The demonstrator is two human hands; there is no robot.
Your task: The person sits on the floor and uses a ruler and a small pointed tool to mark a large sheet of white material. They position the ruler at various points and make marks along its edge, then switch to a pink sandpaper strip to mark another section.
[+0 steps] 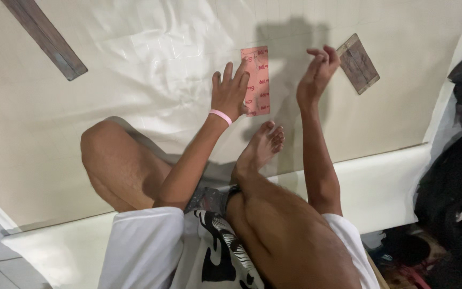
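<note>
From the head camera, the person is sitting on a pale sheet [135, 69] spread over the floor, knees bent, one bare foot [260, 147] resting just below the hands.

The left hand [230, 92], wearing a pink wristband [220, 116], is lying flat with fingers spread, and its outer fingers are pressing on the left edge of a pink card [256, 80]. It is holding the card down, not gripping it.

The right hand [318, 72] is hovering just to the right of the card, lifted off the sheet, fingers loosely curled and half open, holding nothing. It is casting a shadow across the sheet beside the card.

The card is a narrow pink rectangle with red print in rows. Its long axis is running away from the body, roughly in line with the left hand's fingers. The left hand is the nearer one, already touching; the right is close but apart.

Farther right of the right hand, a small brown wooden piece [358, 63] is lying tilted. Well off to the left of the left hand, a long dark strip [44, 36] is lying diagonally
</note>
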